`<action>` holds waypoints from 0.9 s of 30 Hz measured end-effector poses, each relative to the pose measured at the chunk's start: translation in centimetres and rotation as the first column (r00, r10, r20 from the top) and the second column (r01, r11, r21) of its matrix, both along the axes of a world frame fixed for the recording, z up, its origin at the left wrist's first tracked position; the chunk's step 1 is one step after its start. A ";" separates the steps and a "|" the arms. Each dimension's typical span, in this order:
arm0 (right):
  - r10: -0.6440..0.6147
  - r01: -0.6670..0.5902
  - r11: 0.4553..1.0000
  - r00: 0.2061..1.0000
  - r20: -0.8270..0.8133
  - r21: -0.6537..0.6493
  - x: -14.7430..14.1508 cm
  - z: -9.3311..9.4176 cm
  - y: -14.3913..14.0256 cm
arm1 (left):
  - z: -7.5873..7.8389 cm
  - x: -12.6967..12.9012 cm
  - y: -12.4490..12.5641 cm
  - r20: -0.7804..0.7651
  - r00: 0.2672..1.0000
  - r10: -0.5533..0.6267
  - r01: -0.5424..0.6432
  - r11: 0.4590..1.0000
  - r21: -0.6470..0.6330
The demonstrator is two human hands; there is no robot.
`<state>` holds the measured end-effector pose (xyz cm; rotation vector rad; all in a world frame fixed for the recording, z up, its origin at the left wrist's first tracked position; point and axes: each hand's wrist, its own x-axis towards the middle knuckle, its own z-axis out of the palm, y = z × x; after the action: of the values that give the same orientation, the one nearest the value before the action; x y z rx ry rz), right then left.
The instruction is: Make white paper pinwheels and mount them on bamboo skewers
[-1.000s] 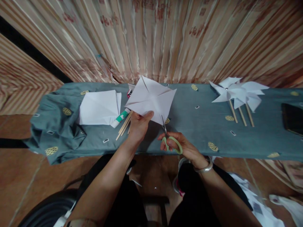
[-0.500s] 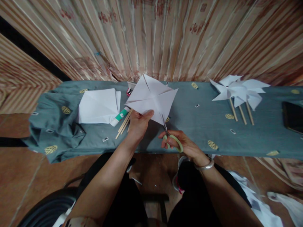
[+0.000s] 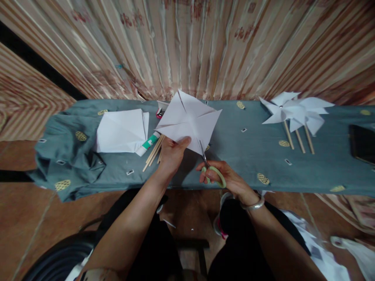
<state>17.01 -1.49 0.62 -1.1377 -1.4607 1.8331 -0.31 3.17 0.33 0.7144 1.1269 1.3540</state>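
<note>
- The paper square (image 3: 189, 123) is up off the table (image 3: 249, 156), held above its near middle; my left hand (image 3: 172, 154) pinches its lower edge, thumb on top and the other fingers behind.
- It shows crease lines running across it, and at least one slit already runs in from the top corner toward the centre.
- My right hand (image 3: 227, 177) is closed through the green loops of the scissors (image 3: 209, 166), fingers curled around the handles. The blades point up into the sheet's lower right edge, so I judge another cut is under way; I cannot tell how far apart the blades stand.
- What I judge is left for this sheet: the remaining corner cuts, then folding the tips in and fixing it to a stick.
- Finished pinwheels (image 3: 295, 111) lie on their sticks well to my right on the table, so several are done.
- A stack of white sheets (image 3: 121, 130) lies to my left, uncut as far as I can see.
- Just beside that stack lie a glue tube (image 3: 149, 143) and loose wooden sticks (image 3: 154, 154), near my left hand.
</note>
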 end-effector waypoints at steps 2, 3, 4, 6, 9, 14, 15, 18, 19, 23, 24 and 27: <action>-0.005 0.005 1.000 1.000 0.009 0.002 0.0 0.0 0.0 | -0.1 0.0 0.0 -0.073 0.996 0.056 -0.050 0.996 0.077; -0.004 0.004 1.000 1.000 0.010 0.004 0.0 0.0 0.0 | -0.2 0.0 0.0 -0.106 0.991 0.083 -0.071 0.991 0.117; -0.001 0.001 1.000 1.000 0.010 0.004 0.0 -0.1 0.0 | -0.3 0.0 0.0 -0.117 0.990 0.082 -0.067 0.989 0.129; 0.014 -0.014 1.000 1.000 -0.001 0.000 0.1 -0.3 0.1 | -0.4 0.0 0.0 -0.119 0.990 0.074 -0.056 0.987 0.148; 0.025 -0.026 0.999 0.999 -0.023 -0.020 0.1 -0.8 0.2 | -0.4 -0.1 -0.1 -0.118 0.991 0.068 -0.045 0.981 0.186; 0.002 -0.003 0.999 1.000 -0.012 -0.049 -0.1 -1.0 0.2 | -0.2 -0.2 0.0 -0.119 0.991 0.065 -0.043 0.984 0.174; 0.000 -0.001 0.999 1.000 -0.012 -0.054 -0.1 -1.0 0.2 | -0.2 -0.2 0.0 -0.118 0.991 0.064 -0.042 0.983 0.180; -0.009 0.007 0.998 1.000 -0.024 -0.065 -0.2 -0.9 0.2 | -0.4 -0.2 0.1 -0.115 0.991 0.072 -0.049 0.979 0.196; -0.011 0.009 0.998 1.000 -0.028 -0.065 -0.2 -0.9 0.2 | -0.5 -0.2 0.1 -0.112 0.991 0.076 -0.053 0.979 0.198; -0.002 0.000 0.998 1.000 -0.029 -0.063 -0.2 -1.0 0.2 | -0.9 -0.2 0.2 -0.106 0.990 0.089 -0.065 0.975 0.215; -0.001 0.000 0.998 1.000 -0.028 -0.066 -0.2 -1.0 0.2 | -0.9 -0.2 0.2 -0.107 0.990 0.091 -0.066 0.974 0.215; -0.009 0.007 0.996 0.999 -0.031 -0.085 -0.3 -1.1 0.2 | -0.7 -0.2 0.2 -0.100 0.991 0.088 -0.066 0.976 0.207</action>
<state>16.75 -1.26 -0.46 -1.1483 -1.3709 1.9148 -0.54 3.39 -0.38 0.9099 1.1213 1.5268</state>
